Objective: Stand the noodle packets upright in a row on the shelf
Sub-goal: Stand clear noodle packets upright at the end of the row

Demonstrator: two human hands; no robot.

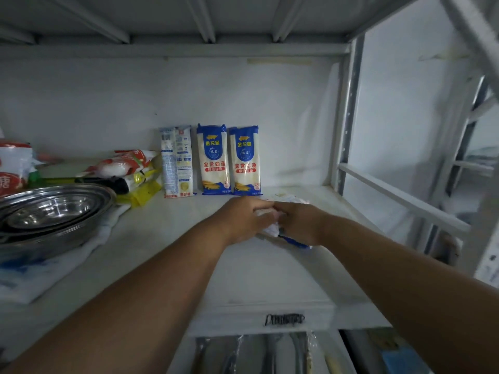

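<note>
Head view showed a flat blue-and-white plastic noodle packet point(283, 233) lying on the white shelf point(270, 279), in front of three upright packets point(213, 159), both hands curled round it: left hand point(243, 220), right hand point(299, 224). It looked light, stiff, slippery; better gripped mid-length. Steel bowls point(51, 209) sat far left.

Stacked steel bowls point(51, 209) left on cloth point(46, 273); red-white bags point(121, 166) lying behind.
</note>
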